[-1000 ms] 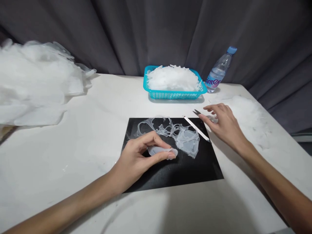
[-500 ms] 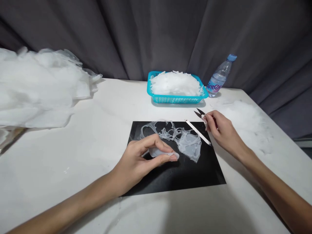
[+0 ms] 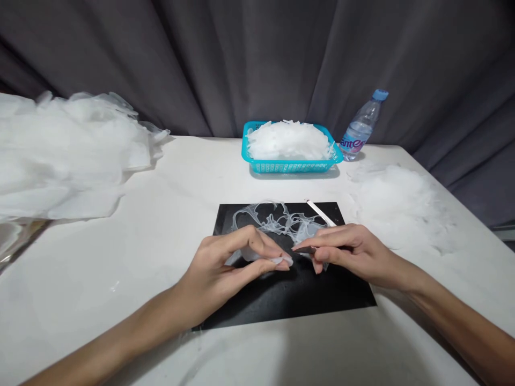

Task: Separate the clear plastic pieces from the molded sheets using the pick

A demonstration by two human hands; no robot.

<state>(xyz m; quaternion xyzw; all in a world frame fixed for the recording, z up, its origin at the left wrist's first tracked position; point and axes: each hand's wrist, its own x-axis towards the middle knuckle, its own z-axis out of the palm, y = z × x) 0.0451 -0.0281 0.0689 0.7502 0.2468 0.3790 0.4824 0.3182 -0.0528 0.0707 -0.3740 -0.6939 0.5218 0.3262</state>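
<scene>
My left hand [image 3: 227, 273] pinches a translucent white flexible piece [image 3: 286, 261] between thumb and fingers, above a black mat [image 3: 289, 300]. Its edge pokes out past the fingertips. Wrapped in my right hand [image 3: 358, 254] is a pair of thread snips [image 3: 304, 250], mostly hidden, with the dark blades pointing left, close to that edge. Whether the blades touch it I cannot tell. Behind the hands, stringy clear trimmings [image 3: 277, 221] lie on the mat. Another translucent piece [image 3: 306, 231] is partly covered by my right hand. A white strip [image 3: 319, 212] lies at the mat's upper right.
A blue basket [image 3: 295, 167] heaped with white pieces stands at the back, beside a water bottle [image 3: 359, 131]. White translucent sheets [image 3: 60, 161] are piled at left. A mound of wispy white scraps [image 3: 402, 206] lies at right. A dark curtain [image 3: 249, 59] hangs behind the table.
My right hand has moved left and toward me, bringing the snips from beyond the mat's right side to beside my left fingertips. My left hand keeps its pinch on the piece.
</scene>
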